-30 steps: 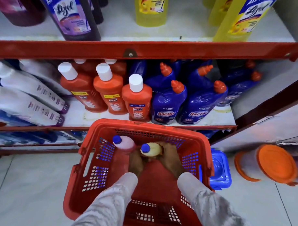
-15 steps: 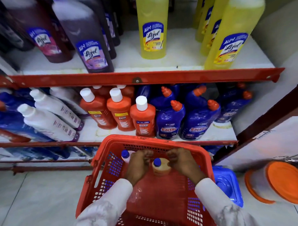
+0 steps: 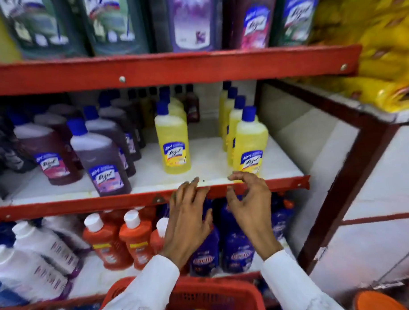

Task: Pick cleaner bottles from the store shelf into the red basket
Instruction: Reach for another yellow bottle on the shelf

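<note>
Both my hands are raised in front of the middle shelf's red front edge [image 3: 84, 205], holding nothing. My left hand [image 3: 189, 220] has its fingers spread, fingertips at the shelf lip. My right hand [image 3: 249, 206] is curled open just below a yellow cleaner bottle [image 3: 250, 148] with a blue cap at the shelf front. Another yellow bottle [image 3: 174, 142] stands to its left. Purple cleaner bottles [image 3: 102, 165] fill the left of that shelf. The red basket [image 3: 215, 296] sits low at the bottom, below my sleeves; its contents are mostly hidden.
Orange bottles [image 3: 107, 244] with white caps and blue bottles [image 3: 237, 248] stand on the lower shelf behind my hands. White bottles [image 3: 33, 260] lie at lower left. Large dark refill packs [image 3: 115, 23] line the top shelf. Yellow packets [image 3: 376, 56] pile at upper right. An orange lid [image 3: 378, 302] shows at bottom right.
My hands have let go of the yellow bottle in the basket and risen to the middle shelf's edge. The view has tilted up, so the basket has dropped to the bottom.
</note>
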Motion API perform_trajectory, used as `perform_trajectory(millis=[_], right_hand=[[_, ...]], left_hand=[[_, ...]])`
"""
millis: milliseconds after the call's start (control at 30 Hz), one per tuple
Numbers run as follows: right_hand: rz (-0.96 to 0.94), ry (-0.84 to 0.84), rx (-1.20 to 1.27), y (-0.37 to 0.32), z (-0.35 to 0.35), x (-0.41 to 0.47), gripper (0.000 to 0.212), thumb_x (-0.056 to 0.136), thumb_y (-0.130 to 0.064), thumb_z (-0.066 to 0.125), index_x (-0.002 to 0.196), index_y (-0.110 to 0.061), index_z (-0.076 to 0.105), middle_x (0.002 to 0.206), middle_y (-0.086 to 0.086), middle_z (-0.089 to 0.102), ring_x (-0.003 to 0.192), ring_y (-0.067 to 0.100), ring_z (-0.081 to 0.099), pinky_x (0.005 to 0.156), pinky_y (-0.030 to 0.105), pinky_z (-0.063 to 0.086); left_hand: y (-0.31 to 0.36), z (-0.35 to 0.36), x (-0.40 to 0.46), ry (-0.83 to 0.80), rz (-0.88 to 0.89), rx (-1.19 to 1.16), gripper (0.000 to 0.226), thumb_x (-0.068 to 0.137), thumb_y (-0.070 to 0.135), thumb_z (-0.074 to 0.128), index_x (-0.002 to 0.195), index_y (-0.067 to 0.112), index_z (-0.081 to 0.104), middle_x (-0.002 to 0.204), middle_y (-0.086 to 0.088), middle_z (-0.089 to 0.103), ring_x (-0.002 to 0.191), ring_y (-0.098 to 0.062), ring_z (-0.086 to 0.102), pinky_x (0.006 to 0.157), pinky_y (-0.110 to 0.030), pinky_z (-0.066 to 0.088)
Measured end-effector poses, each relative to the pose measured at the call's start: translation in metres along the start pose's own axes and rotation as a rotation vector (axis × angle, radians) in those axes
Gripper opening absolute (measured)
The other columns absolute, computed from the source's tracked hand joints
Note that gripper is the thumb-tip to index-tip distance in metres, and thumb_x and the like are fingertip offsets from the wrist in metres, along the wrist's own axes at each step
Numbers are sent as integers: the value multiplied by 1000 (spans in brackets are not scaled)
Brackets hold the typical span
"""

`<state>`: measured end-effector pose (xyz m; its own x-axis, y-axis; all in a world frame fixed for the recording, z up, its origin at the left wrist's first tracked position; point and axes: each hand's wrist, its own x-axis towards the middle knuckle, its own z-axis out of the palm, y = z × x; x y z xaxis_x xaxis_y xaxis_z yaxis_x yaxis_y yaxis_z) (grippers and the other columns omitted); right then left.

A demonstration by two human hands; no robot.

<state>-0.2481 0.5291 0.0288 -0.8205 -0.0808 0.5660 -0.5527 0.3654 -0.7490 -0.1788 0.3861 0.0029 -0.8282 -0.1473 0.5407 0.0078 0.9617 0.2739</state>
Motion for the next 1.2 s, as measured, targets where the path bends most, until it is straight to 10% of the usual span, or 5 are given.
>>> perform_trajectory(millis=[300,700,867,1000,1200], right_hand=[[284,146,-20,25,17,72,108,64,-40,87,147,-12,25,146,12,42,129,35,42,105,49,44],[230,-64,884,22,-5,115,63,49,-22,71,107,-4,55,90,16,61,82,35,60,73,48,53],[166,-781,1524,-4,-37,120,87,46,-23,69,127,1,47,96,12,55,80,30,52,77,42,42],[80,-1029,1585,-6,-43,111,65,55,-23,66,117,-4,61,101,8,68,85,26,64,83,41,48],[89,-669,1291,-10,-47,104,71,42,-15,66,112,-4,60,93,15,58,80,33,53,76,46,44]], left_hand=[[-6,39,23,-243,-72,258,92,70,34,67,148,21,21,153,-17,34,142,-42,24,119,-64,14],[-2,30,33,-309,-136,167,95,71,21,68,151,27,17,160,-14,20,150,-33,9,123,-56,1],[-2,29,34,-320,-143,150,96,69,20,69,150,28,19,161,-14,20,150,-32,10,123,-54,-1],[-4,30,33,-288,-136,149,92,71,16,64,150,30,21,160,-12,24,150,-30,13,123,-54,1],[-1,27,33,-290,-154,125,91,71,14,62,150,30,22,160,-11,26,149,-30,14,123,-53,0]])
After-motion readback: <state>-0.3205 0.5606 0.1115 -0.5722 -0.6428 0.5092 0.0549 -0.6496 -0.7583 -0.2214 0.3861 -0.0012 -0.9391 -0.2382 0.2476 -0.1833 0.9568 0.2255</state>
